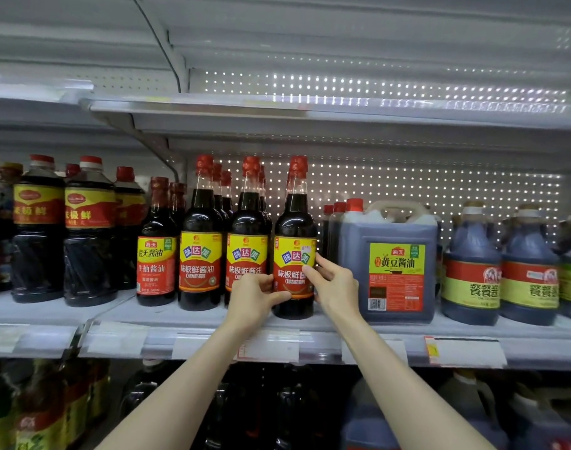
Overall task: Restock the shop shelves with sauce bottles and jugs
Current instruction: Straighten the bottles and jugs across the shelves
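Head view: a tall glass sauce bottle (295, 241) (red cap, glossy yellow-and-red label) stands upright on the white metal shelf (407, 329), just left of a squarish plastic jug (389, 264). Left hand (251, 298) and right hand (334, 282) curl their fingers around its label.

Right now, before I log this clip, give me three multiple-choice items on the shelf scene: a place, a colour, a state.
1. Where is the held bottle? A. just left of the jug B. on the top shelf C. behind the jug
2. Its cap is: A. green B. red C. white
3. Which hands grip it? A. left only B. right only C. both
Answers: 1 A, the jug stands at its right; 2 B, the cap shows red; 3 C, the left hand and right hand both wrap round its label.
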### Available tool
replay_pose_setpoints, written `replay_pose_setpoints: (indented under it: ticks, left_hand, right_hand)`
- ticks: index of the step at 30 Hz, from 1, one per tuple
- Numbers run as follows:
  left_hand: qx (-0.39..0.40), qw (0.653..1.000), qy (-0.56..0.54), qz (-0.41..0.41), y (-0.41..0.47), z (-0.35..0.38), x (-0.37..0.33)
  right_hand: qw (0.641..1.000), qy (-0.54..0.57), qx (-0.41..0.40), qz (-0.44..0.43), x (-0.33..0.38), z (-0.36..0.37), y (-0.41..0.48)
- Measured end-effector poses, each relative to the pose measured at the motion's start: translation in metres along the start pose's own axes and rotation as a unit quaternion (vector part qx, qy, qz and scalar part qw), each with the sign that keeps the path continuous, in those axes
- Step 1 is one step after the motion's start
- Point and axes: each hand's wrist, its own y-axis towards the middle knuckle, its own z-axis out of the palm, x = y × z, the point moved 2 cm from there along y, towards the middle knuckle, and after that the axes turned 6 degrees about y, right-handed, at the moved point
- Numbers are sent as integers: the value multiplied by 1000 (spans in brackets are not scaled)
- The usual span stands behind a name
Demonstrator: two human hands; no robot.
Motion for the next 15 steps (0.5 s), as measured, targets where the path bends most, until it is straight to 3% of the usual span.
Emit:
replay_pose_setpoints:
  ticks: [15]
  left_hand:
    - [3, 999, 40, -5, 9, 4, 2]
  right_hand:
    - [999, -46, 5, -23, -7, 6, 4]
